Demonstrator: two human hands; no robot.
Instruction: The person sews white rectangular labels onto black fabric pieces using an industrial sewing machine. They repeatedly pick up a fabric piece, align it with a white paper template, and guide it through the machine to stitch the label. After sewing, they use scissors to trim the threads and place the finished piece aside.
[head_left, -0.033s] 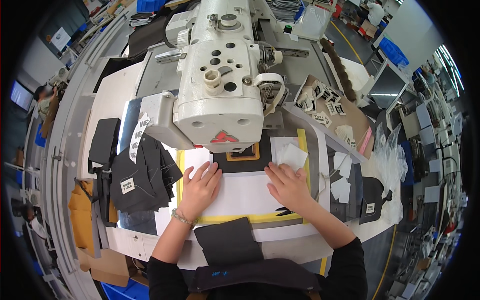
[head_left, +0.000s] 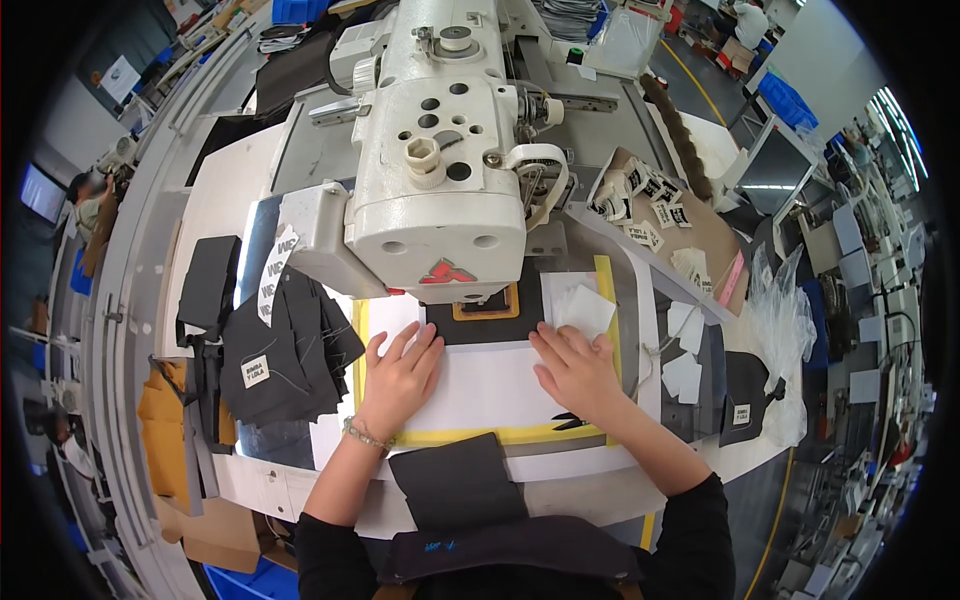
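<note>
Both hands lie flat and open on the white sheet (head_left: pixel 490 385), left hand (head_left: pixel 400 375) and right hand (head_left: pixel 578 370) pressing it down on the desk (head_left: pixel 230 200). A dark fabric piece (head_left: pixel 487 325) sits just beyond the fingertips, under the white sewing machine (head_left: pixel 440 170). Dark fabric stack (head_left: pixel 280 355) lies left.

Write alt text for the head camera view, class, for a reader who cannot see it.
Both hands, left hand and right hand, press flat on a white sheet before a white sewing machine. Dark fabric lies under its head, and cut dark pieces are stacked to the left.
</note>
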